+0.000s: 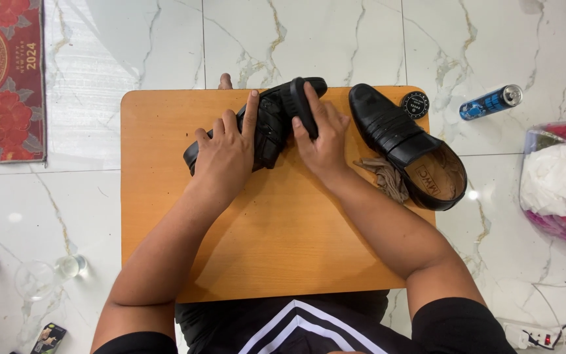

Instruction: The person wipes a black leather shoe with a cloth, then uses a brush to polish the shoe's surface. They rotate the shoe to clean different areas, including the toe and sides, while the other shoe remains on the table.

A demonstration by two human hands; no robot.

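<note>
A black leather shoe (268,131) lies on its side on the small wooden table (276,236). My left hand (225,152) presses down on it, fingers spread over its heel half. My right hand (323,141) grips a black shoe brush (299,103) that rests against the shoe's toe end. A second black shoe (401,141) sits upright at the table's right edge, its opening towards me. A brown rag (382,176) lies crumpled beside it, and a round black polish tin (415,104) stands at the far right corner.
White marble floor surrounds the table. A blue can (490,102) lies on the floor to the right, near a plastic bag (558,180) of white and pink stuff. A red patterned rug (4,78) is far left. A glass (47,274) stands near left.
</note>
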